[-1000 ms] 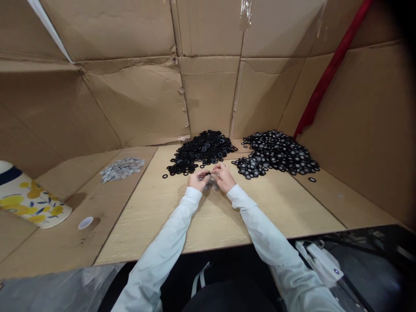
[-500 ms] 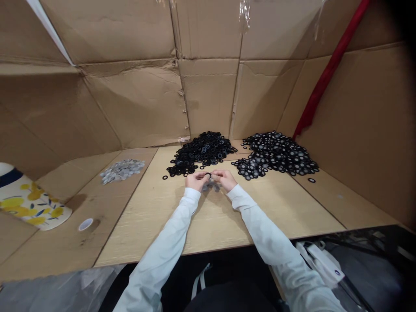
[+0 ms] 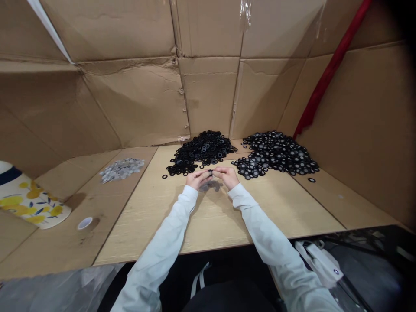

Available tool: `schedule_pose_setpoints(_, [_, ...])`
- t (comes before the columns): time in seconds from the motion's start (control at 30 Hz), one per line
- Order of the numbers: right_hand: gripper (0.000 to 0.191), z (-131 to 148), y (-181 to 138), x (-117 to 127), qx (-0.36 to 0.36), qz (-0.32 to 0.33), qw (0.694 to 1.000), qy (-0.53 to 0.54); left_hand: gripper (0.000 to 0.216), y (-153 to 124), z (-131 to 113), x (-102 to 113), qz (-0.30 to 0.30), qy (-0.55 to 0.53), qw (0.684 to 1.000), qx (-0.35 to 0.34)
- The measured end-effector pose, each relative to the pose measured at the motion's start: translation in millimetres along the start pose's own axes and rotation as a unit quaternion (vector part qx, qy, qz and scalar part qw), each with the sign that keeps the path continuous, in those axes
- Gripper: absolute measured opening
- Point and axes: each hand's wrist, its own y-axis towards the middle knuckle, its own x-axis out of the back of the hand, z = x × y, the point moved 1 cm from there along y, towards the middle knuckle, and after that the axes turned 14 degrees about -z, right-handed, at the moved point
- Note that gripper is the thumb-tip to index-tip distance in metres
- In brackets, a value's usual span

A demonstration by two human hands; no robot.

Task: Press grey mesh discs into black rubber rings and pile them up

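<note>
A small black ring (image 3: 210, 172) is pinched between the fingertips of the left hand (image 3: 198, 179) and the right hand (image 3: 228, 177), which are brought together above a pale wood-grain board (image 3: 260, 208), the ring being largely hidden by the fingers. Both arms are covered by white sleeves (image 3: 169, 234). Just beyond the hands, a heap of black rings (image 3: 201, 151) is piled beside a heap of black rings with grey centres (image 3: 276, 151), whose individual pieces are too small to be told apart. A grey patch (image 3: 209, 186) is seen below the hands, though whether it is shadow or loose pieces cannot be made out. Off to the left, a small pile of grey discs (image 3: 121, 169) lies on brown cardboard (image 3: 78, 247), near a white tape roll (image 3: 85, 223). A yellow-flowered object (image 3: 29, 199) is cut off by the left edge of the frame. Creased cardboard walls (image 3: 208, 95) rise behind, crossed on the right by a red strap (image 3: 328, 73), whose upper end is lost in darkness.
</note>
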Motion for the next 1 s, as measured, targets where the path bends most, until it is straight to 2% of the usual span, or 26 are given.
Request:
schedule_pose_setpoints(0.1, [0.009,-1.9,0.3,0.6,-0.048,0.016,0.997,0.049,0.01,-1.1,-1.3,-0.4,0.009,-0.029,0.999,0.03])
schedule_pose_setpoints(0.2, [0.015,-4.2,-1.6,0.3,-0.126,0.038,0.986,0.101,0.006,-0.1,0.7,0.9,0.006,-0.045,0.997,0.054])
schedule_pose_setpoints(0.37, [0.018,-2.2,-6.0,1.5,-0.209,0.137,0.952,0.179,0.007,1.2,4.8,3.2,0.002,-0.05,0.996,0.069])
schedule_pose_setpoints(0.43, [0.016,-1.0,-6.8,2.7,-0.228,0.153,0.942,0.195,0.007,0.8,4.9,2.9,0.006,-0.049,0.996,0.069])
schedule_pose_setpoints(0.63, [0.016,1.1,-7.1,4.2,-0.252,0.119,0.94,0.199,0.009,0.8,4.2,0.9,-0.011,-0.06,0.996,0.066])
schedule_pose_setpoints(0.83, [0.017,-0.5,-5.7,2.9,-0.208,0.055,0.967,0.14,0.006,0.4,5.9,3.0,-0.013,-0.053,0.996,0.068])
schedule_pose_setpoints(1.0, [0.02,-2.3,-6.7,2.1,-0.195,0.032,0.972,0.125,0.007,-1.1,6.2,3.5,-0.008,-0.049,0.997,0.065])
